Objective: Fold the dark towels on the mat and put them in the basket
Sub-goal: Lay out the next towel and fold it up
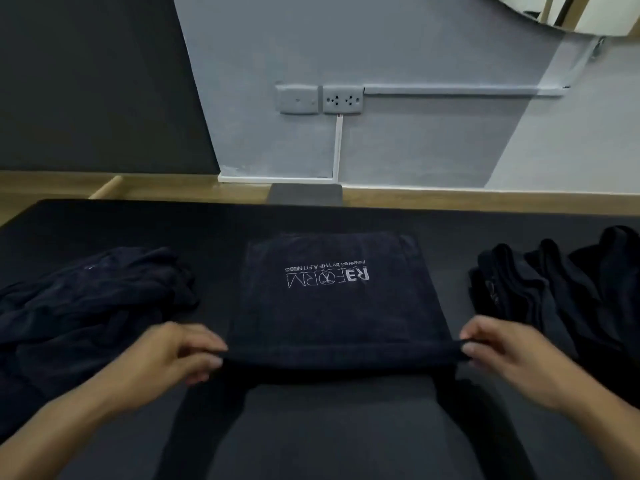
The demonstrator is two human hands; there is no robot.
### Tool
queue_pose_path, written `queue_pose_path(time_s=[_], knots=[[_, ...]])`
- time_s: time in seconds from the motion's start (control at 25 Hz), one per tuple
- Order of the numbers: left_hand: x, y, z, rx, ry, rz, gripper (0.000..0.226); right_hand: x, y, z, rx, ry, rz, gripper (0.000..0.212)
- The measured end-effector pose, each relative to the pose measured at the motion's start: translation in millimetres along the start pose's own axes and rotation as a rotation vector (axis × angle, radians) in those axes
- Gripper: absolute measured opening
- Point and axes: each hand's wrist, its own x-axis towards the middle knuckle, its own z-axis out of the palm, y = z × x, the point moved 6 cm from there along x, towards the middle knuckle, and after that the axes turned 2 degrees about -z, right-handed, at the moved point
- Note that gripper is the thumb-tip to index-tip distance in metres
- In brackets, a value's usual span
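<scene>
From the head view, the left hand [180,355] and right hand [498,355] are each pinching a near corner of the logo towel [332,306], which is lying centred on the mat [346,438]. A crumpled pile [86,299] is sitting left; what looks like folded towels [554,289] is lying right.

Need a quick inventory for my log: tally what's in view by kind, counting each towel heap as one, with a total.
Logo towel: 1
Hands: 2, left hand and right hand, both pinching its near edge
Towel heaps: 2, left heap and right heap
Wall plates: 2, left plate and right plate
Mat: 1
Total: 8
</scene>
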Motion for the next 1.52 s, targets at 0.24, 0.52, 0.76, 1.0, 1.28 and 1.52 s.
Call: queue_pose_path(time_s=[0.24,0.52,0.76,1.0,1.28,1.52], knots=[[11.8,-9.5,9.3,-0.305,-0.385,-0.286,0.024,13.6,7.8,-3.0,0.222,-0.145,0.154,0.006],[118.6,-19.7,-28.4,-0.486,0.257,-0.292,0.004,124.0,18.1,-27.8,0.253,0.212,0.186,0.004],[201.2,-47.8,-24.7,-0.542,0.553,-0.520,0.007,224.7,53.0,-4.4,0.296,0.341,0.290,0.004],[207.1,2.3,15.8,0.131,0.716,-0.103,0.029,213.7,13.3,44.2,-0.207,0.534,-0.073,0.028],[180.0,-36.3,52.3,0.605,0.200,-0.027,0.083,201.2,34.9,82.3,-0.564,0.023,0.030,0.066],[96.7,-23.4,66.5,0.945,0.331,0.456,0.054,147.1,33.6,85.7,-0.543,-0.009,-0.061,0.075]])
